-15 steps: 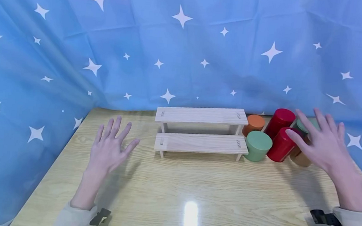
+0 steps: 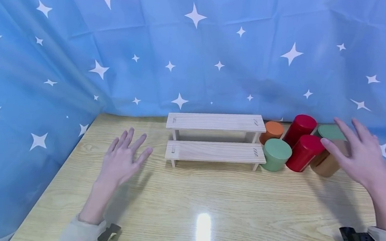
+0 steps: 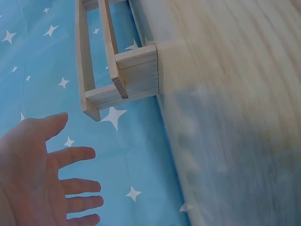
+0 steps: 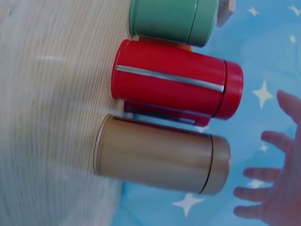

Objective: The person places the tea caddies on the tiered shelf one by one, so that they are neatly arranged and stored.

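My left hand (image 2: 121, 164) hovers over the left part of the table, fingers spread and holding nothing. To its right stands a two-step wooden shelf (image 2: 210, 152) with bare boards. Several lidded canisters stand upright by the shelf's right end: an orange one (image 2: 272, 131), a short green one (image 2: 275, 156), two red ones (image 2: 304, 155), a brown one (image 2: 327, 164) and another green one (image 2: 329, 131) at the back. Above the brown canister's right side is my right hand (image 2: 365, 158), fingers loosely bent. The right wrist view shows a gap between its fingers and the brown canister (image 4: 160, 155).
A blue cloth (image 2: 145, 41) with white stars hangs behind the table and along its left side. The light wood tabletop (image 2: 250, 213) reflects a bright strip of light near the front. Each sleeve cuff has a dark strap (image 2: 359, 237).
My right hand has drawn away to the right, so more of the brown and rear green canisters shows. The left hand has shifted slightly right. The shelf and canisters keep their places.
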